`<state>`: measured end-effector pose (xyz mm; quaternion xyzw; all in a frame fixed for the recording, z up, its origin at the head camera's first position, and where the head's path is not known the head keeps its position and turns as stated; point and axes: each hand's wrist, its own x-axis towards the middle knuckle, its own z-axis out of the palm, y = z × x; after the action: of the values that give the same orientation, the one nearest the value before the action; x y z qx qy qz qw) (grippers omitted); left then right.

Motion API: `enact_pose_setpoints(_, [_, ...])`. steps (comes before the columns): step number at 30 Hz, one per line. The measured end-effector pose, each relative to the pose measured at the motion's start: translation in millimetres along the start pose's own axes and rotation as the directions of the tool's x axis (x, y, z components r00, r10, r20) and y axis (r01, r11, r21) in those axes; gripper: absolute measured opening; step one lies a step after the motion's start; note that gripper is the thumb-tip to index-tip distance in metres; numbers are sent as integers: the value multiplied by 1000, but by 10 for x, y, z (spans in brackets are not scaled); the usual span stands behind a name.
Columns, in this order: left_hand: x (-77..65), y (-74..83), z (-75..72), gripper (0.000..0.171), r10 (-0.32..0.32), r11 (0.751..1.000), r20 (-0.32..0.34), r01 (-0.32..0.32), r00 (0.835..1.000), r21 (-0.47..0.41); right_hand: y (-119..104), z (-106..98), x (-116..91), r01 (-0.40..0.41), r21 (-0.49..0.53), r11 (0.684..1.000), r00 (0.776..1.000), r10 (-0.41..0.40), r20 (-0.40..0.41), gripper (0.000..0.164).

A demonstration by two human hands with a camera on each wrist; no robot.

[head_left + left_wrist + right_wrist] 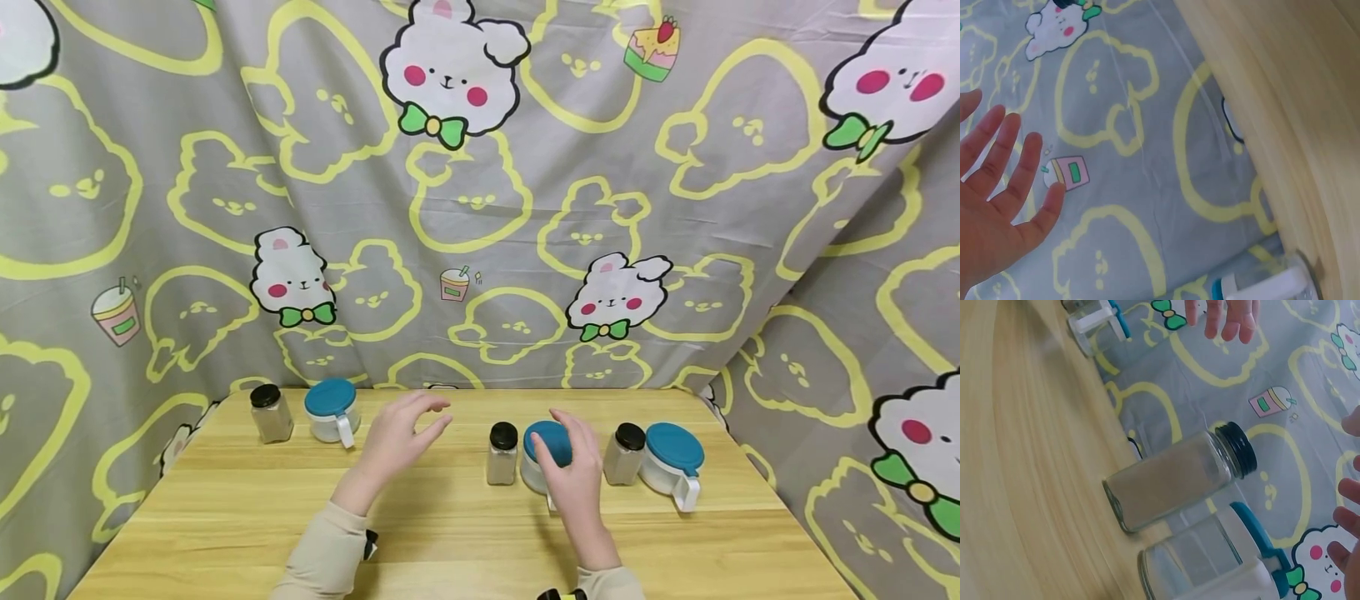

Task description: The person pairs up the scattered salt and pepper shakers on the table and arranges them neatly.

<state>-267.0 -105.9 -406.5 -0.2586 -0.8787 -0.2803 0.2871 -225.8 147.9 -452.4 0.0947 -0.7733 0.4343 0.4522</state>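
three bottles [502, 457], three jars [670, 458]

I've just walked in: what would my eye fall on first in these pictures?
Probably the grey curtain, its bold cartoon print filling the background. Next come three blue-lidded jars on the wooden table, each with a black-capped bottle to its left. Then the person's right grip draws notice, open near the middle jar, with the left grip open between the left jar and the middle bottle.
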Motion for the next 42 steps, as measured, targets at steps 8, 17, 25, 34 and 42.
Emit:
enact_pose_setpoints(8, [-37, -120, -123, 19, 84, 996, -61, -82, 995, 46, -81, 96, 11, 62, -10, 998, 998, -61, 23, 44])
enact_pose_setpoints(17, [-92, -234, -198, 20, 185, 980, -135, -173, 973, 100, -144, 165, 101, 228, -33, 973, 969, -224, 103, 43])
enact_pose_setpoints(25, [-206, -342, -312, 23, 194, 977, -169, -174, 966, 125, -158, 195, 178, 413, -63, 908, 894, -392, 216, 39])
enact_pose_setpoints(34, [-299, -479, -486, 25, 218, 970, -143, -199, 965, 139, -218, 276, 190, 530, -42, 847, 805, -487, 339, 38])
enact_pose_setpoints(42, [-346, -635, -594, 29, 192, 977, -135, -177, 972, 114, -300, 403, 129, 609, -29, 793, 728, -544, 417, 39])
